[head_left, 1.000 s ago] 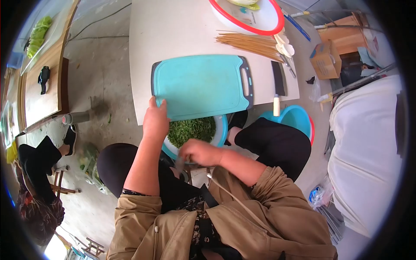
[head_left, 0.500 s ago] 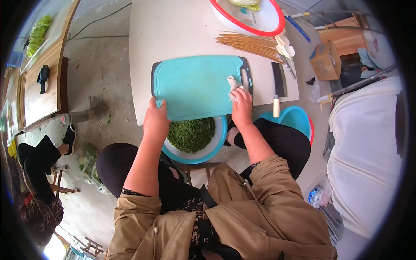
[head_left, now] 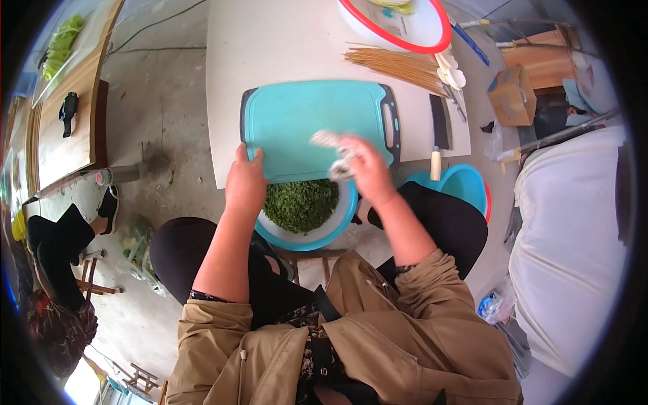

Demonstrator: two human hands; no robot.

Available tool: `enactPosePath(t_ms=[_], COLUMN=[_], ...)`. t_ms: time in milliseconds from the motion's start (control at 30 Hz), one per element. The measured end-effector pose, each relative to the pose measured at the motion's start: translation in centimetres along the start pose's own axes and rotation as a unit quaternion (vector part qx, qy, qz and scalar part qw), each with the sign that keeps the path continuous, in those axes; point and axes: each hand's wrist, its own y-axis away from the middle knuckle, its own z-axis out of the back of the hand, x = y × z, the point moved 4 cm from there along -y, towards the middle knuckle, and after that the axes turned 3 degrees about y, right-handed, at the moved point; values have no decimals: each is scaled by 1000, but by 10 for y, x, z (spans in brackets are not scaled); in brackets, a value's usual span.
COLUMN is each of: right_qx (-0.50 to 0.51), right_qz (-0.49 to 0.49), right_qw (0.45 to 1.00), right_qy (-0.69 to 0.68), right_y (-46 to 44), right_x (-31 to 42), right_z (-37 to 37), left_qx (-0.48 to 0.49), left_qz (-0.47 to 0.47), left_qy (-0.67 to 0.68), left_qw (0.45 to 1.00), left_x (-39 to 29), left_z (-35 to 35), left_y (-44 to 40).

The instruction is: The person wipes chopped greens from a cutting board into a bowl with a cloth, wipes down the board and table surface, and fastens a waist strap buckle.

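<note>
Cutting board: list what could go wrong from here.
A stroke of the crumpled cloth might push any bits off the cutting board into the chopped greens below its near edge. The knife lies with its handle past the edge of the table, so the right hand could knock it down.

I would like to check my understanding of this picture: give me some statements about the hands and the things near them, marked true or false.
1. The right hand holds a pale crumpled cloth. True.
2. The left hand is away from the cutting board. False: its fingers touch the near edge.
3. The knife lies on the cutting board. False: it lies right of it, on the table.
4. The thin sticks lie near the red-rimmed basin. True.
5. The blue-rimmed basin holds water. False: it holds chopped greens.
</note>
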Motion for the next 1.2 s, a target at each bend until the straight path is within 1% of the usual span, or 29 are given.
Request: enactPosePath(t_ms=[33,67,100,167,233,300,367,400,433,467,500,533,567,600,667,733,800,867,900,933,967,1033,1133,1200], right_qx=[-36,-72,-73,-97,-104,-113,-74,-61,-73,-3,29,103,199,245,185,98,10,-18,-18,-53,-88,-90,-102,-33], right_qz=[41,81,83,96,87,80,111,131,199,204,220,179,130,175,211,173,117,42,42,99,153,139,124,187], right_qw=[993,974,973,908,914,918,930,921,934,937,952,975,971,953,958,979,991,993,993,963,910,908,897,906], right_qy=[100,200,201,395,383,371,343,361,286,282,209,88,-5,34,65,31,58,106,106,244,375,385,412,378], right_y=[-10,-14,-12,-2,-3,2,12,16,25,33,43,53,64,71,61,34,2,-27,-37,-45,-47,-43,-40,-32], right_x=[-9,-20,-35,-61,-62,-63,-48,-46,-37,-30,-31,-13,-5,5,30,24,18,-12,-28,-37,-46,-43,-45,-45], right_z=[24,38,36,30,18,3,-17,-36,-55,-75,-99,-115,-129,-137,-118,-82,-29,17,22,24,24,11,-8,-24], left_qx=[-2,8,18,19,22,2,-4,-15,-15,-25,-35,-35,-51,-66,-63,-63,-68,-67,-65,-65,-64,-62,-54,-64], left_qz=[0,5,10,7,9,-9,-13,-15,-15,-14,-12,-11,-23,-35,-29,-24,-26,-30,-34,-33,-36,-39,-14,-14], left_qy=[2,-2,-6,-5,-5,-15,-3,8,7,15,21,17,23,30,42,56,40,38,35,34,42,50,35,29], left_qw=[1000,1000,1000,1000,1000,1000,1000,1000,1000,999,999,999,998,997,997,996,997,997,997,997,996,996,998,997], left_x=[0,-1,-2,-3,-2,-1,1,0,0,1,3,5,6,6,8,8,4,5,6,7,8,4,-1,-2], left_z=[1,1,1,1,0,-2,-3,-3,-4,-6,-6,-8,-8,-8,-10,-8,-5,-8,-9,-10,-10,-8,-1,0], left_y=[0,-1,-1,-2,-1,-2,-2,-3,-4,-6,-8,-8,-8,-8,-8,-8,-6,-8,-8,-8,-9,-9,-7,-6])
